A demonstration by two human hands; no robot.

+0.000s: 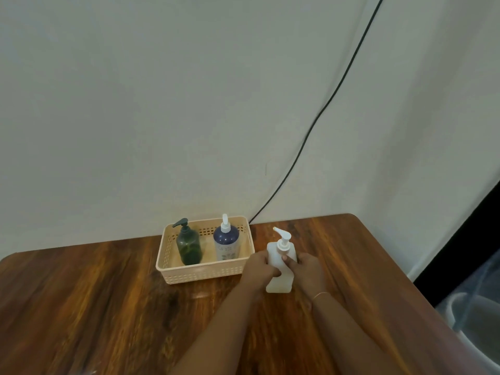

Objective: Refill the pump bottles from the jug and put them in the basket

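Gripped the white bottle (280, 286) from both sides. Wrapped the left hand (259, 269) round its left flank, fingers curled across the front. Closed the right hand (308, 269) on its right flank, with one fingertip laid up against the neck under the pump (282, 236). Wore a thin bracelet (321, 294) on the right wrist.

Held the bottle upright, base at or just above the bench (108, 307); could not tell whether touching. Kept it towards the far right corner of the bench, just beside the right end of the basket (205, 270) and outside it. Pointed the pump spout away and to the left.

Found the basket set near the far edge of the bench, a little right of its middle, with two bottles standing upright inside. Made out a green bottle (189, 249) with a dark pump in the left half and a blue bottle (226, 238) with a white pump and a pale label in the right half, the two apart from each other.

Saw a pale wall (135, 104) behind the bench, and a black cable (324, 104) running down it aslant to a spot behind the far edge, just right of the basket. Glimpsed, beyond the right edge of the bench and lower down, a pale bucket (465, 320), too blurred to tell more.
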